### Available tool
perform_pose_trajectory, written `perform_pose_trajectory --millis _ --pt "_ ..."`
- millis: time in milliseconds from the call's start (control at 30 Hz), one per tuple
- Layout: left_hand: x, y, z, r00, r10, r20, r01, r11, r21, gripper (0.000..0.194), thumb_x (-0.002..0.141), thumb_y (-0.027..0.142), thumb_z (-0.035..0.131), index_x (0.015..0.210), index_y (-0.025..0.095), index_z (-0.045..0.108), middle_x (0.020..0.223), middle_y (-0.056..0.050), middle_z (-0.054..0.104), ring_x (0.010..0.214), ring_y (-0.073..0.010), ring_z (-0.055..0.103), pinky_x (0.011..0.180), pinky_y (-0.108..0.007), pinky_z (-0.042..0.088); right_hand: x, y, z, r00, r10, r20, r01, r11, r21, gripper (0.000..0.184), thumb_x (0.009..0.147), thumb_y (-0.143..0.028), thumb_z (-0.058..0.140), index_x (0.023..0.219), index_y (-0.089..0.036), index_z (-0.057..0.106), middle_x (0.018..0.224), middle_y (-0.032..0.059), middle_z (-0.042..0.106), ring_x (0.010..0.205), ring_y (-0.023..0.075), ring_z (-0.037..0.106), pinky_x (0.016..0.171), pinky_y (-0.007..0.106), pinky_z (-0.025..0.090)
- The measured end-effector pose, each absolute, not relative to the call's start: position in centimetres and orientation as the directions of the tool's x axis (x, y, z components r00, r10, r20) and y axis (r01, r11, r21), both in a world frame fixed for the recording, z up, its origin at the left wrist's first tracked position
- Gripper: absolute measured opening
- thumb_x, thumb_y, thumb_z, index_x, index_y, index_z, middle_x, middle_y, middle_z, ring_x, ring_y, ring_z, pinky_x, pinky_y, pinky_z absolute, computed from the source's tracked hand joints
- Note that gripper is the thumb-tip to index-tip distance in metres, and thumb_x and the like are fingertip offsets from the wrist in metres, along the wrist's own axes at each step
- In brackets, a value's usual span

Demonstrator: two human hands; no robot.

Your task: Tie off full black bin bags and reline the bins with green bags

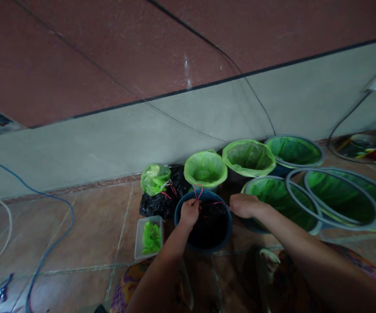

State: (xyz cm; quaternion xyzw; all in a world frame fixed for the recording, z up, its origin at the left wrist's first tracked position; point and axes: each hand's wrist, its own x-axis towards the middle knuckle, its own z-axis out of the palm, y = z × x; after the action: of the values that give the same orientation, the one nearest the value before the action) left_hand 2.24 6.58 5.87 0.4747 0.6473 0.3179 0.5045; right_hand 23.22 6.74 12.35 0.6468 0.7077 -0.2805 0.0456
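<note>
My left hand (189,212) and my right hand (244,205) are both closed over a blue pot (203,248) holding something dark on the tiled floor. A thin pink string (198,191) runs between them above the pot's rim. The left hand pinches the string's looped end; the right hand grips its other end at the pot's right rim.
Several pots lined with green plastic (205,168) stand behind and to the right along the wall. A black bag (157,203), a clear bag of green pieces (155,178) and a small tray of green pieces (150,238) sit left of the pot. Cables lie at left.
</note>
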Motion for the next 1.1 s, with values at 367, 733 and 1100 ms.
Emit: perform_pose_trajectory --millis 367,733,1100 --pt "2.6 6.6 5.5 -0.035 0.942 -0.335 0.249 0.333 0.909 0.023 0.084 0.020 0.051 0.090 0.014 0.072 0.061 0.001 0.059 0.053 -0.0094 0.050 0.055 -0.022 0.039 20.7 7.0 14.1 -0.649 0.752 -0.114 0.612 0.427 -0.666 0.033 0.091 -0.028 0.042 0.078 -0.016 0.071 0.072 0.0028 0.066 0.069 0.0140 0.058 0.066 0.024 0.038" --pt "2.9 5.9 6.2 0.470 0.836 -0.284 0.393 0.090 0.915 0.016 0.076 0.012 0.052 0.071 0.013 0.066 0.060 0.003 0.055 0.059 -0.0091 0.046 0.062 -0.023 0.036 18.9 8.2 14.5 -0.544 0.831 -0.116 0.605 0.293 -0.740 0.032 0.091 -0.024 0.043 0.072 -0.015 0.067 0.065 0.0014 0.064 0.063 0.0122 0.055 0.062 0.023 0.037" --pt "2.7 6.1 6.1 0.285 0.897 -0.338 0.358 0.228 0.906 0.034 0.088 0.032 0.045 0.071 0.013 0.068 0.058 0.001 0.055 0.054 -0.0095 0.044 0.054 -0.024 0.032 20.9 9.9 12.6 0.019 0.994 0.106 0.808 0.047 -0.587 0.040 0.090 -0.038 0.051 0.117 -0.013 0.065 0.111 0.0144 0.068 0.090 0.0222 0.065 0.083 0.032 0.048"
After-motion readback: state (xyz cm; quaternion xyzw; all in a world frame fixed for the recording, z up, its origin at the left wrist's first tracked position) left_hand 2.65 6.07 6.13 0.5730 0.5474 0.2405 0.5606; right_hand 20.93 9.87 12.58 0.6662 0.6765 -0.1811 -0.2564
